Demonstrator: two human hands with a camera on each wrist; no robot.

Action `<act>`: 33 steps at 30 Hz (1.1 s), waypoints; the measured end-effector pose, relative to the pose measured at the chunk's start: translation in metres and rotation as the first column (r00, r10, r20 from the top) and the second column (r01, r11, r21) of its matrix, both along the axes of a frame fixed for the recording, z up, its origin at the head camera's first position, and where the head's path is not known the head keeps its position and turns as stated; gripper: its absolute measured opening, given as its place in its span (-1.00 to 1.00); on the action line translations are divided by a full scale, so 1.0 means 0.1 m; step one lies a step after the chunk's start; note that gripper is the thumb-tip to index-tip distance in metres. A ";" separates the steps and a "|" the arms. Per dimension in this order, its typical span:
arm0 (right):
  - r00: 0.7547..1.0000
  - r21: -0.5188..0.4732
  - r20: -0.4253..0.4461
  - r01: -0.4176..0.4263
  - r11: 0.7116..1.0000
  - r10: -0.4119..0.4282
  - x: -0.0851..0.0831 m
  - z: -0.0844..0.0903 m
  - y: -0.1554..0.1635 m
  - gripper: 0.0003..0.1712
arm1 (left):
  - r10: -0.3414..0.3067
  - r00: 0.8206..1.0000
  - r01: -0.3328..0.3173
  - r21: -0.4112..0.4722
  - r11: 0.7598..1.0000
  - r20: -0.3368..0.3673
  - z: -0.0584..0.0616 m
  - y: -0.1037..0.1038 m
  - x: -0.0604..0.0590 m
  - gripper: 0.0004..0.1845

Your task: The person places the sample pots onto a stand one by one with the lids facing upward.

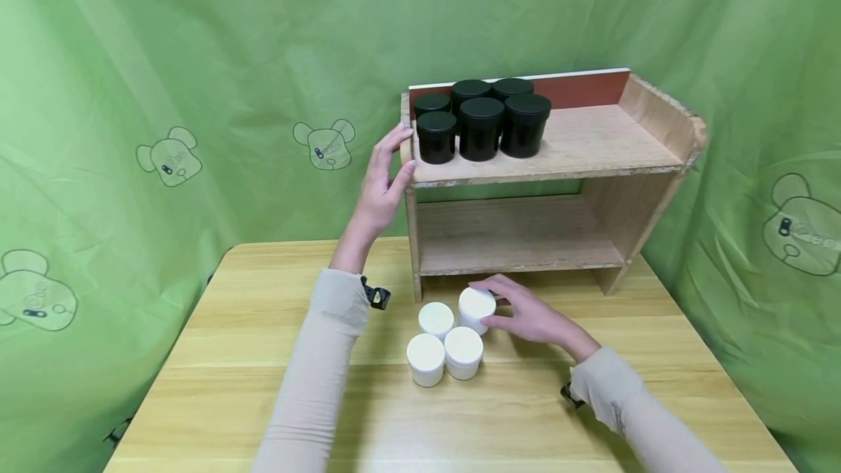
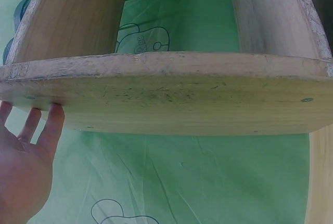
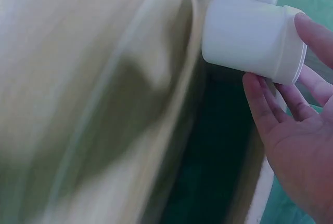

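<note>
Right hand (image 1: 532, 316) grips white jar (image 1: 476, 308) — left hand (image 1: 381, 185) braces shelf edge (image 1: 409, 166).

No text, number or brand can be read with certainty. The green backdrop (image 1: 197, 57) carries printed bear-head outlines at nine, eleven and three o'clock, each with a few small letters inside, too small and faint to make out. The jars show no labels.
</note>
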State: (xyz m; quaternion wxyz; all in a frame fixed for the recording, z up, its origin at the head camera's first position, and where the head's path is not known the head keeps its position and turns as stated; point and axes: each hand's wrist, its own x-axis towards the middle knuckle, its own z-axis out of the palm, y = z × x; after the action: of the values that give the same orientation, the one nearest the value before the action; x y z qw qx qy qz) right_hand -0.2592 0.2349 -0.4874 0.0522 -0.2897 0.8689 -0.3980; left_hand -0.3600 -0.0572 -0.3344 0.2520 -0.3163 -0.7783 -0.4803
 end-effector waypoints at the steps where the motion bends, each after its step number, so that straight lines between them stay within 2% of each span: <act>1: 1.000 0.003 -0.016 0.006 1.000 -0.006 0.00 0.02 0.01 -0.27 | -0.001 1.000 0.001 -0.001 1.000 -0.001 0.00 0.00 0.00 -0.44; 8: 0.994 0.018 -0.102 0.051 0.999 -0.049 0.01 0.18 0.08 -0.26 | -0.004 1.000 0.004 -0.002 1.000 -0.010 0.00 0.00 0.00 -0.45; 20: 0.989 -0.034 -0.123 0.084 0.996 -0.087 0.02 0.38 0.15 -0.30 | 0.000 1.000 0.000 0.000 1.000 0.000 0.00 0.01 0.01 -0.44; 28: 0.989 -0.049 -0.135 0.053 0.997 -0.060 0.03 0.51 0.13 -0.28 | 0.001 1.000 -0.001 0.013 1.000 -0.015 -0.03 -0.01 0.01 -0.45; 33: 0.987 -0.056 -0.144 0.059 0.997 -0.067 0.06 0.66 0.13 -0.25 | -0.003 1.000 0.003 0.006 1.000 -0.019 -0.01 0.00 0.00 -0.45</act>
State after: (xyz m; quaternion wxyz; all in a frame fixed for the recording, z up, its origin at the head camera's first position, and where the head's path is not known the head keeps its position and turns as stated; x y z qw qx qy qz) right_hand -0.2529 0.2480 -0.4214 -0.0318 -0.2917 0.8685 -0.3996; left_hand -0.3602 -0.0569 -0.3353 0.2597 -0.3213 -0.7740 -0.4798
